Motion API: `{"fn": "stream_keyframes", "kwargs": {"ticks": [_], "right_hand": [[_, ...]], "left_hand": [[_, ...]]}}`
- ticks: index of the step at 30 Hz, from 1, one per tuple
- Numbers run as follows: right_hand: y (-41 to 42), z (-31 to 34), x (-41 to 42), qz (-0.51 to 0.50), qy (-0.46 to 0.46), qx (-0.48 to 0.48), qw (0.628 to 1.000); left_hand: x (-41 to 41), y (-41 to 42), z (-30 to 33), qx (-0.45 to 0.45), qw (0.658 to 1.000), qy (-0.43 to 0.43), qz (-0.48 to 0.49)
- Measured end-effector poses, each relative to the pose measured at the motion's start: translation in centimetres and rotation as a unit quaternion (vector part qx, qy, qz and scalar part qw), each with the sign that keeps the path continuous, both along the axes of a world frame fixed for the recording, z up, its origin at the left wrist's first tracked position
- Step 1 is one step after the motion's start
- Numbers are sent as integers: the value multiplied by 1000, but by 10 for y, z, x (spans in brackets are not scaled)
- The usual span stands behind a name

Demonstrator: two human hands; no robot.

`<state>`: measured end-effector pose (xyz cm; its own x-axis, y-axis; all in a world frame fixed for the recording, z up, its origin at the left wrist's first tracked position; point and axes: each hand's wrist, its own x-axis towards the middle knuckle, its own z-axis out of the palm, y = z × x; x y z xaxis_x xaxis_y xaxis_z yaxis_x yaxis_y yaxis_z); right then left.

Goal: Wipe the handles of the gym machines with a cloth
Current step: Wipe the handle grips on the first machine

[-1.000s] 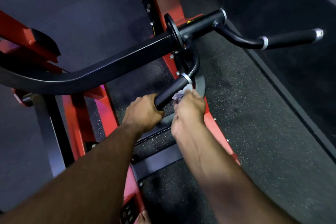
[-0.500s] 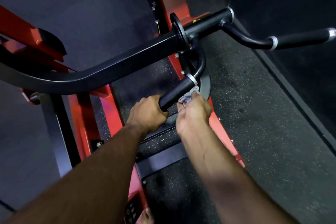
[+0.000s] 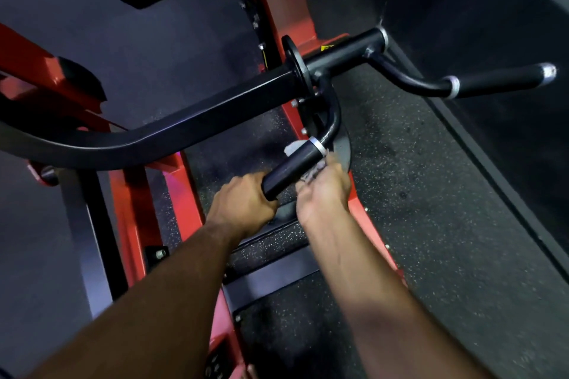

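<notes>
I'm looking down at a red & black gym machine. My left hand is gripping the near end of the black handle grip, fingers curled tight round it. My right hand is pressing a white cloth against the grip's right side, fingers bunched on the cloth; a scrap of cloth is also poking out on the far side by the silver collar. A 2nd handle is sticking out to the right, well apart from both hands. Speckled rubber floor is lying underneath
</notes>
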<state>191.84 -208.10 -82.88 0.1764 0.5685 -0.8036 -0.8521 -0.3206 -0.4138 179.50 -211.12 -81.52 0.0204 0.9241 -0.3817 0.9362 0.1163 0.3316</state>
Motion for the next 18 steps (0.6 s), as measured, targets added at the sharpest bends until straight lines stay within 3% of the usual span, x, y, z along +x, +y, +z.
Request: {"fn": "stream_keyframes", "kwargs": {"ticks": [5,12,18], "right_hand": [[-14,1,5,-15,-12,11,1000],[25,7,20,45,113,105,987],[5,9,14,32,65,89,993]], "left_hand": [[0,1,0,2,1000,-2,-5],[-1,1,-1,0,1000,-8,-5],[-1,2,6,-26,1000,-17,-2]]}}
